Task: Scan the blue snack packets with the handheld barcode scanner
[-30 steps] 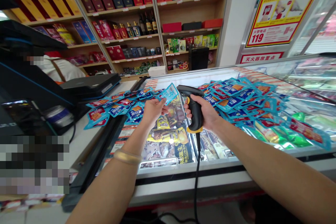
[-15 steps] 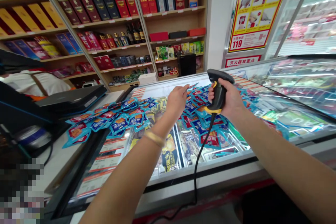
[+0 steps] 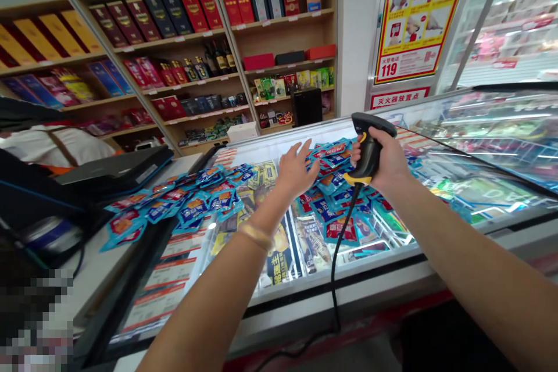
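In the head view, the right hand (image 3: 390, 164) grips a barcode scanner (image 3: 370, 154) above the display freezer (image 3: 383, 285), nose pointing left, handle's long axis steep, slanting down-left to its cable (image 3: 335, 267). The left hand (image 3: 297, 174) is released, fingers spread, beside blue snack packets (image 3: 335, 181).

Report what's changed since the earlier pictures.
The left hand has moved right, from between the two heaps to the edge of the right-hand heap of packets, and let go of the blue packet it held; its fingers are now spread. The right hand has carried the scanner right, too. Its grip and the left-hand heap look unchanged.
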A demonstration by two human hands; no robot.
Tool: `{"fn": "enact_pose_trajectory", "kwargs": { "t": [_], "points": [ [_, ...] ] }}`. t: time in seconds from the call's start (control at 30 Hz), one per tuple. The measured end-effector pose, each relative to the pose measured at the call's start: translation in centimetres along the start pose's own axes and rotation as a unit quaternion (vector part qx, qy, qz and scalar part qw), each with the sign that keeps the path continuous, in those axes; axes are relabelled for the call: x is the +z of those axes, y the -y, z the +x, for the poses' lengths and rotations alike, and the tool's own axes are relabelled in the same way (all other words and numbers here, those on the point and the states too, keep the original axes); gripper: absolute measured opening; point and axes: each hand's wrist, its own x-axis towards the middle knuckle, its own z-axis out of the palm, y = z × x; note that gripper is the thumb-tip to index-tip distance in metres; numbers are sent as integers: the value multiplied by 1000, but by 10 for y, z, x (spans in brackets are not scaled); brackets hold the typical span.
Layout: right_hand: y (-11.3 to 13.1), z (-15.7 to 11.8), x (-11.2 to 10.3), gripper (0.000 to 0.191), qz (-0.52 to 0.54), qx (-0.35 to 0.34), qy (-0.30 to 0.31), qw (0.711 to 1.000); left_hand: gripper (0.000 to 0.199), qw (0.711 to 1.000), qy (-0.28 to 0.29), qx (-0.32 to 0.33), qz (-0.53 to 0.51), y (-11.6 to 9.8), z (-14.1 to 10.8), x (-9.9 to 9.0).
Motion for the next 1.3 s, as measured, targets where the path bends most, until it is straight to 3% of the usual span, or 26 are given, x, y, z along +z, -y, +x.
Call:
{"fn": "enact_pose_trajectory", "kwargs": {
  "t": [0.13, 0.27, 0.4, 0.5, 0.87, 1.07, 1.3],
  "points": [
    [-32, -3, 32, 19, 5, 43, 38, 998, 61, 995, -29, -81, 49, 53, -28, -21],
    [-85, -6, 62, 19, -4, 119, 71, 990, 63, 965, -20, -209, 157, 92, -57, -46],
    [-133, -10, 71, 21, -30, 193, 94, 976, 64, 924, 29, -305, 230, 111, -80, -61],
    [-151, -14, 65, 20, -46, 224, 93, 969, 55, 907, 80, -324, 256, 114, -88, -64],
    [-146, -19, 48, 18, -50, 262, 109, 958, 38, 905, 156, -306, 250, 112, -89, -72],
    [-150, -17, 45, 19, -54, 255, 126, 957, 31, 923, 156, -260, 236, 125, -90, -78],
    [-151, -17, 44, 19, -57, 260, 131, 955, 29, 919, 149, -272, 243, 126, -89, -77]
  ]
}}
